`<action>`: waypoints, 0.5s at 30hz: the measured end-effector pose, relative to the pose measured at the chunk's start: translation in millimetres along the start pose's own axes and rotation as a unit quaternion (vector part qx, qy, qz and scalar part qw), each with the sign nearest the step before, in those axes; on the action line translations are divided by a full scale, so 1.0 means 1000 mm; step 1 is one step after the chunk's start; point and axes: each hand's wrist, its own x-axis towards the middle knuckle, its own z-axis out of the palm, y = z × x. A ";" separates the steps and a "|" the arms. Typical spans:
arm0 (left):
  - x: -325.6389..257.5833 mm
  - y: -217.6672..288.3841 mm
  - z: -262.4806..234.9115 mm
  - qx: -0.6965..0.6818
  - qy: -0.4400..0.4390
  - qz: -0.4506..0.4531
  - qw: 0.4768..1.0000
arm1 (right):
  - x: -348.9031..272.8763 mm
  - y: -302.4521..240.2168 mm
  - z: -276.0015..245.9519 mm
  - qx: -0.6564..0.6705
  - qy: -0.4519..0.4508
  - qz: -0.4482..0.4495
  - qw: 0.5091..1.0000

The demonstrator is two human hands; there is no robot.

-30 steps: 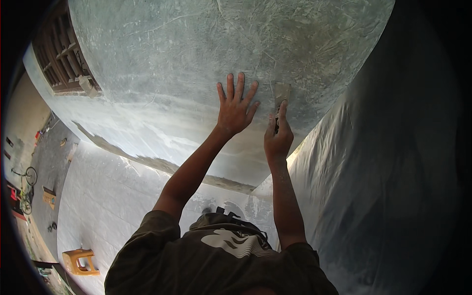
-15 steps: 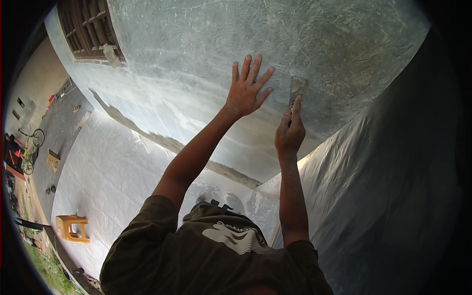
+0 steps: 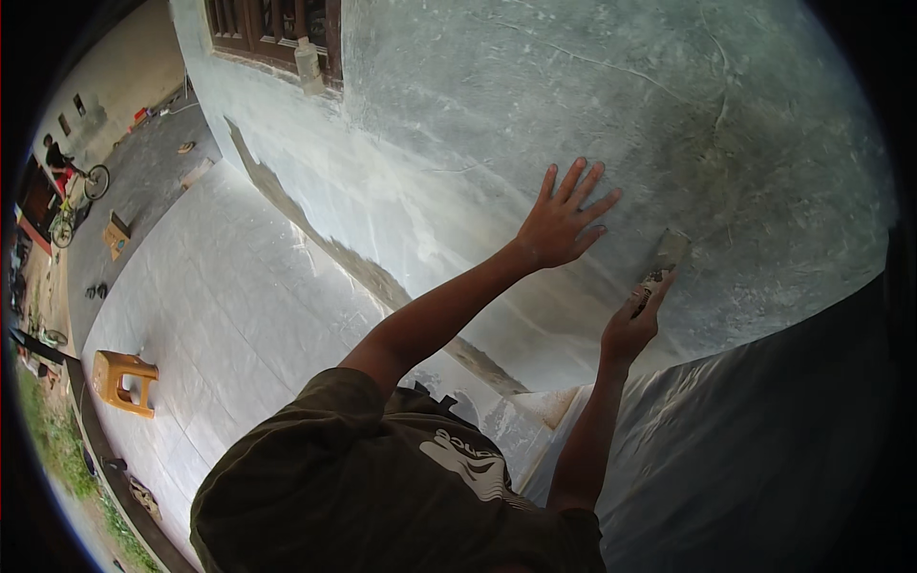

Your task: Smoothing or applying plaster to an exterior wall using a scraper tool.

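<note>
A pale grey plastered wall (image 3: 458, 205), streaked and cracked in places, stands before me. My left hand (image 3: 564, 224) lies with its fingers spread against it. Lower and to the right, my right hand (image 3: 630, 332) is closed round the handle of a putty knife (image 3: 671, 254). Its wide, dusty blade tilts up to the right and is at the wall surface; whether the whole edge touches is hard to tell. Beside the blade the plaster has a darker, brownish patch (image 3: 716, 167).
A brown wooden window (image 3: 277, 33) holds a pale bottle (image 3: 309, 65) on its sill. Light sheeting (image 3: 229, 286) covers the floor, with an orange plastic stool (image 3: 124, 382) on it. A dark sheet (image 3: 755, 430) hangs at right. Far left, a person (image 3: 59, 162) is near bicycles.
My view has turned, so wall and window sit further right. The putty knife has gone from nearly upright to tilted right, and my right hand is lower relative to my left.
</note>
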 end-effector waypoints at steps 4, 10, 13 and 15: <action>-0.011 -0.030 -0.011 0.020 0.009 -0.038 0.999 | -0.014 -0.010 0.015 0.024 -0.006 0.089 0.996; -0.038 -0.062 -0.015 0.040 0.022 -0.100 0.994 | -0.046 -0.002 0.054 0.050 -0.063 0.114 0.990; -0.045 -0.068 -0.021 0.045 0.009 -0.130 0.991 | -0.054 0.002 0.064 0.074 -0.109 0.178 0.975; -0.049 -0.073 -0.025 0.026 0.008 -0.167 0.986 | -0.053 0.002 0.071 0.102 -0.122 0.198 0.967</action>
